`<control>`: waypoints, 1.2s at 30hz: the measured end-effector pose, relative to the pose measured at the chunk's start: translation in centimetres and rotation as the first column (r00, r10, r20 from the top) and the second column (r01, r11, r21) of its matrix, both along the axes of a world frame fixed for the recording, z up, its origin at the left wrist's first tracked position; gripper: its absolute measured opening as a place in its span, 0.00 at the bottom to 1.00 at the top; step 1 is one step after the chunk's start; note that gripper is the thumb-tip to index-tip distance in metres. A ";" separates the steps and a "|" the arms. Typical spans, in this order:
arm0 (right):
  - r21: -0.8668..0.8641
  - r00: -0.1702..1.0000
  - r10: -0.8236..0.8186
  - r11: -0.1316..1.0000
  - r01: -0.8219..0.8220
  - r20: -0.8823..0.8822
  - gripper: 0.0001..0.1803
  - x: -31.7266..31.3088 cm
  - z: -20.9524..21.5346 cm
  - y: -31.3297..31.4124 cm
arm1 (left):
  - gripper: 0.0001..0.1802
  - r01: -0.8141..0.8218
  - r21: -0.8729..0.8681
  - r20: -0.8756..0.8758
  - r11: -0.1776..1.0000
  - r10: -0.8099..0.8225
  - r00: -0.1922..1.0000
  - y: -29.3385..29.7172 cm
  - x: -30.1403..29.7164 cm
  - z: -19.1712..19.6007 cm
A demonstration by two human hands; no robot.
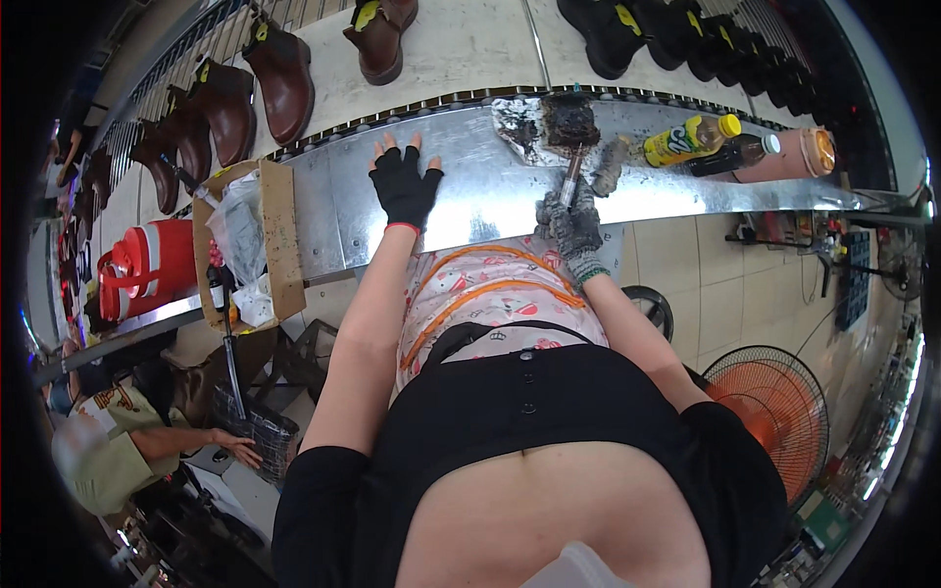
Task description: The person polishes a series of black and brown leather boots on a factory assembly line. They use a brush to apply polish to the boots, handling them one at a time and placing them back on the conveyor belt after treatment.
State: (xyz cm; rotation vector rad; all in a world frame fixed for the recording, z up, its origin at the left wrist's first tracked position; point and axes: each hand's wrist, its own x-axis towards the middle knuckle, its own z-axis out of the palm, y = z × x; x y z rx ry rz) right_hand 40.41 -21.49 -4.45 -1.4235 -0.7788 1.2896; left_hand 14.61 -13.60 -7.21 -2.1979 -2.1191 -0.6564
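Observation:
My left hand (404,186), in a black fingerless glove, lies flat with fingers spread on the shiny metal ledge (323,196). Nothing is in it. My right hand (573,230), in a dirty grey glove, is closed around a slim brush-like tool (570,179). The tool points away from me, its far end at the near edge of a dark, caked block (570,120). That block rests on a white sheet smeared with black (520,127). Just right of the tool sits a crumpled grey rag-like piece (612,165).
Beyond the ledge, brown boots (279,83) and black boots (603,34) stand on a conveyor. On the right are a yellow bottle (691,140), a dark bottle (737,155) and a pink tumbler (784,157). Leftward are a cardboard box (279,225), red jug (152,265) and another person (123,441).

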 end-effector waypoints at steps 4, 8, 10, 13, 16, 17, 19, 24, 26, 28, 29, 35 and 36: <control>-0.057 1.000 -0.017 0.998 0.017 0.010 0.24 -0.3 1.0 0.1 | 0.32 -0.005 -0.034 0.002 0.999 0.005 1.000 -0.2 0.1 0.5; -0.083 1.000 -0.004 0.997 0.006 0.020 0.19 -0.5 2.0 0.0 | 0.32 -0.004 -0.043 0.002 0.999 0.004 1.000 -0.2 0.0 0.6; -0.093 0.999 -0.002 0.996 -0.001 -0.034 0.15 -0.5 2.1 -0.1 | 0.32 -0.009 -0.055 -0.010 0.998 0.008 1.000 -0.4 -0.2 0.8; -0.064 0.996 -0.002 0.998 -0.004 -0.088 0.16 -0.5 1.8 -0.2 | 0.32 -0.002 -0.060 -0.021 0.998 0.000 1.000 -0.3 -0.2 0.9; 0.015 0.995 0.040 0.999 -0.042 0.095 0.20 0.6 -1.4 -0.2 | 0.32 0.004 -0.058 -0.011 0.998 -0.005 1.000 -0.3 -0.3 0.3; 0.016 0.992 0.069 0.997 -0.071 0.106 0.22 0.6 -0.8 -0.5 | 0.32 -0.001 -0.065 -0.014 0.998 0.000 1.000 -0.4 -0.4 0.1; -0.007 0.953 0.077 0.997 -0.078 0.292 0.23 1.1 -3.0 -0.5 | 0.32 -0.004 -0.031 -0.039 1.000 0.003 0.999 -0.3 -0.2 -0.3; -0.047 0.912 0.094 0.996 -0.081 0.400 0.24 1.4 -2.1 -0.3 | 0.31 -0.017 -0.052 -0.091 0.999 0.012 0.996 -0.3 0.0 0.7; 0.002 0.865 0.110 0.992 -0.127 0.489 0.22 1.4 -1.1 -0.4 | 0.32 -0.015 -0.055 -0.115 0.998 0.008 0.993 -0.3 0.5 0.9; 0.054 0.788 0.112 0.982 -0.180 0.605 0.20 1.4 0.0 -0.3 | 0.32 -0.010 -0.038 -0.119 0.999 0.006 0.993 -0.5 0.3 0.5; -0.026 0.860 0.163 0.985 -0.172 0.484 0.16 1.1 2.9 -0.3 | 0.32 -0.024 -0.033 -0.114 0.999 0.020 0.993 -0.7 0.0 0.4; -0.016 0.962 0.174 0.985 -0.174 0.209 0.25 1.2 -2.3 -0.6 | 0.31 -0.031 -0.101 -0.063 0.994 0.025 0.998 -0.6 1.6 3.0; -0.016 0.965 0.172 0.985 -0.173 0.200 0.25 1.1 -2.8 -0.7 | 0.31 -0.026 -0.098 -0.063 0.995 0.020 0.998 -0.7 1.4 2.8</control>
